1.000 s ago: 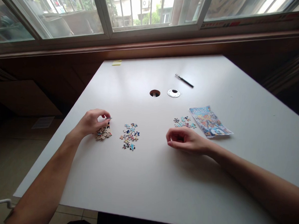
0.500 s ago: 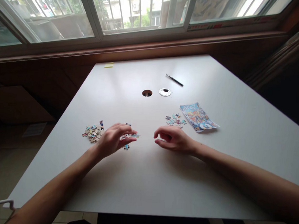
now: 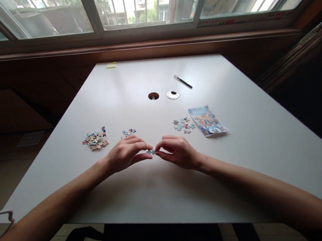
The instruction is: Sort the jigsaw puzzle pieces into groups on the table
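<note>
Between my two hands a small puzzle piece (image 3: 150, 152), perhaps two joined ones, is held just over the table. My left hand (image 3: 128, 152) pinches its left side between thumb and fingers. At its right end the thumb and forefinger of my right hand (image 3: 178, 151) are closed on the edge. Behind my left hand lies a small group of puzzle pieces (image 3: 128, 132), partly hidden by the fingers. A larger heap of puzzle pieces (image 3: 96, 141) is left of that hand. Beyond my right hand spread several loose puzzle pieces (image 3: 184, 125).
A colourful printed picture sheet (image 3: 208, 120) lies at the right of the white table (image 3: 145, 196). Farther back are a pen (image 3: 183, 81), a round cable-hole cover (image 3: 172, 95) and the open cable hole (image 3: 153, 96). Yellow tape (image 3: 111, 65) marks the far left corner.
My right hand has moved left and its fingers have closed at the puzzle piece. My left hand has come away from the middle group, with the piece now showing at its fingertips.
</note>
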Demonstrator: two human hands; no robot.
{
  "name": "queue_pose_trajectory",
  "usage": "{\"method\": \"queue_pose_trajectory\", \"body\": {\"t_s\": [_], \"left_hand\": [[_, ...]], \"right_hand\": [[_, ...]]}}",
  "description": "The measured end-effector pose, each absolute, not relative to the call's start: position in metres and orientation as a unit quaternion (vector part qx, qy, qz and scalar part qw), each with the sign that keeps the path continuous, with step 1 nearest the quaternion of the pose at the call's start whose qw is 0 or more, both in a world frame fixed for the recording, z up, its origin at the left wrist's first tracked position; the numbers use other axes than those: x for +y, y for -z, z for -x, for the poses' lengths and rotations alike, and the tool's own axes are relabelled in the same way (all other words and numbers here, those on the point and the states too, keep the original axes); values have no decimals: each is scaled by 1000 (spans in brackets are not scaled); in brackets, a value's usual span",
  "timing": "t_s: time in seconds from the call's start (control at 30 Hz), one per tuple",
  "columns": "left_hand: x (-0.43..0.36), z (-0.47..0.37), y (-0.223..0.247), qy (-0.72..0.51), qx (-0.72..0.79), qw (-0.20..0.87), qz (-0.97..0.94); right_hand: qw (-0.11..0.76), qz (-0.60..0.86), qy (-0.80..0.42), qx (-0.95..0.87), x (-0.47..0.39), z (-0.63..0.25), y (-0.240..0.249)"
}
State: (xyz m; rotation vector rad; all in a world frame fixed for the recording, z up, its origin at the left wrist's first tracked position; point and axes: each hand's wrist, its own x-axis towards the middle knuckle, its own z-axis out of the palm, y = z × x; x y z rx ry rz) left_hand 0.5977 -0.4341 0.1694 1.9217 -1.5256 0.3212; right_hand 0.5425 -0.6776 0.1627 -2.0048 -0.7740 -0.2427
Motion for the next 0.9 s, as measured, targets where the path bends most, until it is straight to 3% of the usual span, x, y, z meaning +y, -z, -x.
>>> {"method": "queue_pose_trajectory", "body": {"t_s": [0.13,0.3,0.4,0.7,0.9], "left_hand": [[-434,-601,-169,-153,-566,336,-737],[-429,-609,-164,-171,-553,337,-743],[-428,-610,-162,-175,-557,324,-744],[-426,-613,-163,-186,-571,292,-744],[-419,-617,-165,-200,-568,281,-747]], "right_hand": [[458,833,137,-279,-690,-555,-165],[486,843,229,-36,-729,-589,-169],[445,864,234,-27,-754,-604,-172],[333,910,-79,-234,-794,-611,-192],[203,941,-105,-249,-788,-603,-195]]}}
